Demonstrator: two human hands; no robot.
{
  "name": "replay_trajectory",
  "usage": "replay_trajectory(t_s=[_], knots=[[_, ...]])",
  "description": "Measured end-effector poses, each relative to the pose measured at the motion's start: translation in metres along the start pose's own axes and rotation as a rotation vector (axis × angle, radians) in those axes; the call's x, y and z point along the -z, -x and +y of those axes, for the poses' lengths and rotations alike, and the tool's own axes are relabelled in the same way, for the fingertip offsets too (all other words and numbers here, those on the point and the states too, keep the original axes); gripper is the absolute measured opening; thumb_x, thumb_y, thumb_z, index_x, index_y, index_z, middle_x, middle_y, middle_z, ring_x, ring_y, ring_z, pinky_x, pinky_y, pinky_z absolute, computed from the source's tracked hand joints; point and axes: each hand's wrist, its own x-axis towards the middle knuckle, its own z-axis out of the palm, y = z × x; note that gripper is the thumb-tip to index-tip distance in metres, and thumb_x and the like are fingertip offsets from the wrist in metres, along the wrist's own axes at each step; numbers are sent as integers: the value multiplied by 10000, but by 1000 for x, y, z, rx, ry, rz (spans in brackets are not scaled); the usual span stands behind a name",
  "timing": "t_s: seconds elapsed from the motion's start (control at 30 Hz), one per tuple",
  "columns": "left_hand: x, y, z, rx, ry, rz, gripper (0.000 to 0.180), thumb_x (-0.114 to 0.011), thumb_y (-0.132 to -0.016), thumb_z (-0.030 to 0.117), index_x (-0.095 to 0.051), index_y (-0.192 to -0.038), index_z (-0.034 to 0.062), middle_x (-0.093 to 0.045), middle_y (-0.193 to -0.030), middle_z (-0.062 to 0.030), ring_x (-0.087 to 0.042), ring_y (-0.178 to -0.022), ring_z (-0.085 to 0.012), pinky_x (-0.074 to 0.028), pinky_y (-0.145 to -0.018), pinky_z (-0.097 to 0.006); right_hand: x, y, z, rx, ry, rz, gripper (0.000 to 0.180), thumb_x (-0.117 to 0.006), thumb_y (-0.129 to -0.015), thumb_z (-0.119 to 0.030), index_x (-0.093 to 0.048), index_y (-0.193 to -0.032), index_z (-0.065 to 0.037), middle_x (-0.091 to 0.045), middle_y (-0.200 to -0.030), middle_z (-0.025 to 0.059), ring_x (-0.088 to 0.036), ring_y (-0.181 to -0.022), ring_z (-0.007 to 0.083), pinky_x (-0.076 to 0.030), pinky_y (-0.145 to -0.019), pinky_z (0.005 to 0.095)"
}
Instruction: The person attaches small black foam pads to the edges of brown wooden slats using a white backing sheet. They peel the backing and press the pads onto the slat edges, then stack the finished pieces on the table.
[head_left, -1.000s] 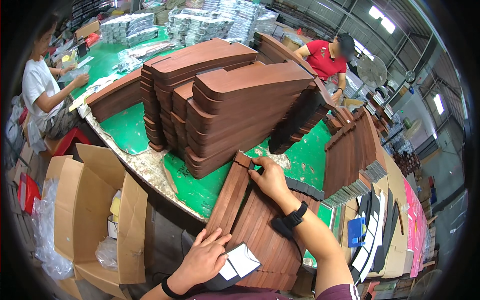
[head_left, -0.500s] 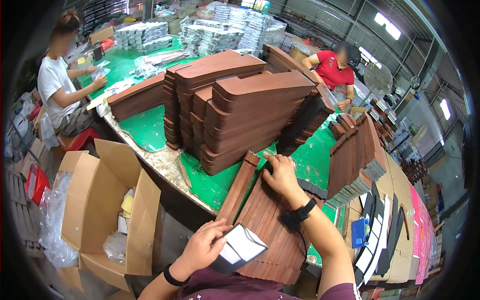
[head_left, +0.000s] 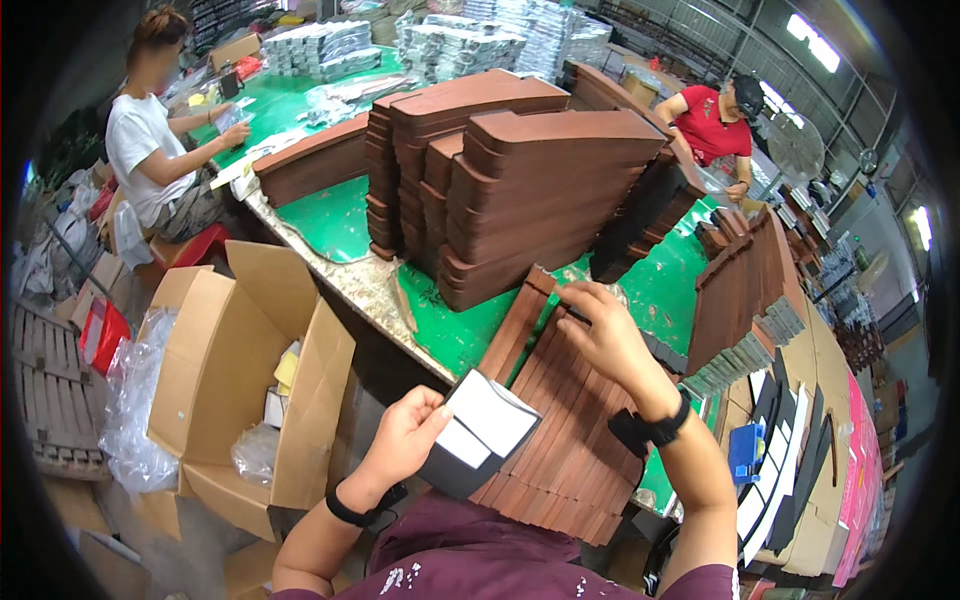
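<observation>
The left hand [head_left: 405, 436] pinches the card [head_left: 490, 408]; the right hand [head_left: 608, 338], half open at two o'clock, should nudge the brown strips [head_left: 556, 428] gently.

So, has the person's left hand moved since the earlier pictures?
Yes. Judged against the cardboard box, the left hand has shifted left, closer to it: first on the wooden strip, now off it, holding the black-and-white card.

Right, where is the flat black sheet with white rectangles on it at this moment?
In the head view, the black sheet is just below centre, held in the left hand, partly in front of the long reddish-brown wood-look slats.
</observation>
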Motion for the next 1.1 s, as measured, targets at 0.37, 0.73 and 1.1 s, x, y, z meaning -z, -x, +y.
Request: replay_trajectory(t_s=[0.37,0.73,1.1], knots=[[14,-19,4,37,143,46,148,-578,-1083,159,-577,-1044,16,-646,-894,9,-580,-797,-33,-492,-716,-220,-22,50,-118,340,7,-381,336,-758,-859,-165,-697,-1170,-54,-625,-1146,129,-622,-1062,327,-515,-906,435],[19,-20,-13,70,164,178,131,-586,-1076,149,-585,-1033,25,-616,-853,29,-544,-774,-25,-463,-713,-218,-35,45,-101,382,-79,-370,156,-687,-894,-131,-577,-941,-30,-605,-1023,157,-633,-932,341,-538,-797,430],[-8,1,5,-99,-376,-7,176,-635,-1028,151,-576,-1029,-15,-670,-833,-130,-663,-751,-215,-511,-675,-350,-11,-26,10,-400,-181,211,393,-835,-865,-236,-553,-1023,-13,-589,-810,83,-569,-730,166,-504,-670,336]])
